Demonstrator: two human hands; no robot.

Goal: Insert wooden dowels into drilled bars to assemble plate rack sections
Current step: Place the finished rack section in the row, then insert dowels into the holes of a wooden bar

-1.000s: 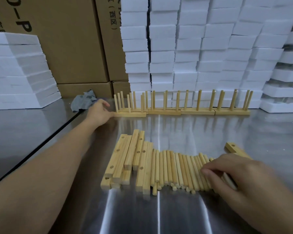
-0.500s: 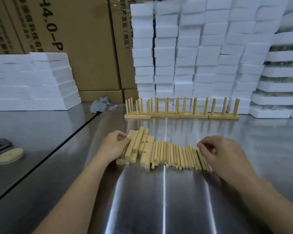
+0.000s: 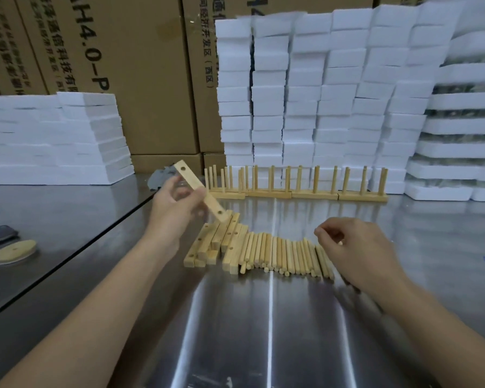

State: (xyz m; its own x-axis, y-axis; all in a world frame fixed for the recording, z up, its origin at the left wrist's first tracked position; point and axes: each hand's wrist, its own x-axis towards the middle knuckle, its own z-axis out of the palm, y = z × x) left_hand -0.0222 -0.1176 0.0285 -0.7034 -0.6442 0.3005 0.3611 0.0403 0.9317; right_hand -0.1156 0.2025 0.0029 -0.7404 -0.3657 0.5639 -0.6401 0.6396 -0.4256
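Change: half a second ago the left hand (image 3: 177, 208) lay on the bar pile (image 3: 219, 242). Now it grips one drilled bar (image 3: 200, 191), lifted clear and tilted over the pile.
Right hand (image 3: 356, 247): curled over the right end of the dowel row (image 3: 280, 253), mid-worktop (image 3: 263, 331). Whether it pinches a dowel cannot be told.
Meaning: a new section is probably starting.
Done: finished sections (image 3: 291, 189) line the far edge.

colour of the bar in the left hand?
The bar is pale tan bare wood; the head view shows it best.
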